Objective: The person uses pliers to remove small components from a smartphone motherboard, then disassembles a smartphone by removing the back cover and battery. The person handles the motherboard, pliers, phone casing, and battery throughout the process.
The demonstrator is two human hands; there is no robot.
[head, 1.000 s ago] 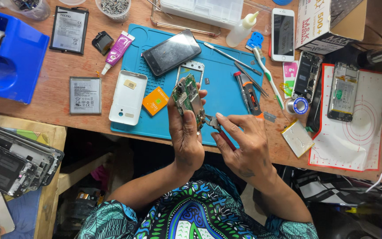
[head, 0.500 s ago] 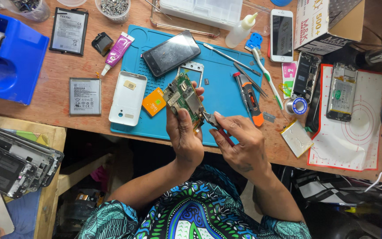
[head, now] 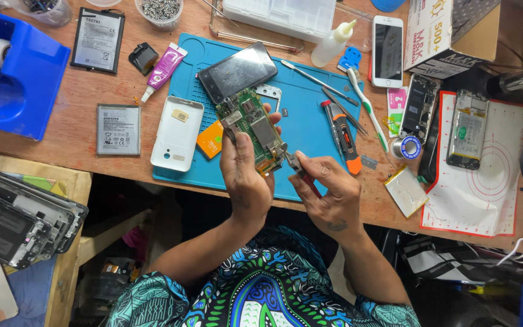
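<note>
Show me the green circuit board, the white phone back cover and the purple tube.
green circuit board (head: 252, 124), head view, middle of the board
white phone back cover (head: 177, 133), head view, centre
purple tube (head: 164, 68), head view, body

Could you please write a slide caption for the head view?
Left hand holds a green circuit board above a blue mat; right hand applies pliers.

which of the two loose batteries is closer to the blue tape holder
The black battery at the top, right beside the tape holder; the grey battery lies lower, farther off.

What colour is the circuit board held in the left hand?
Green, with silver metal shields, on the circuit board gripped by the left hand; the head view shows it.
</note>
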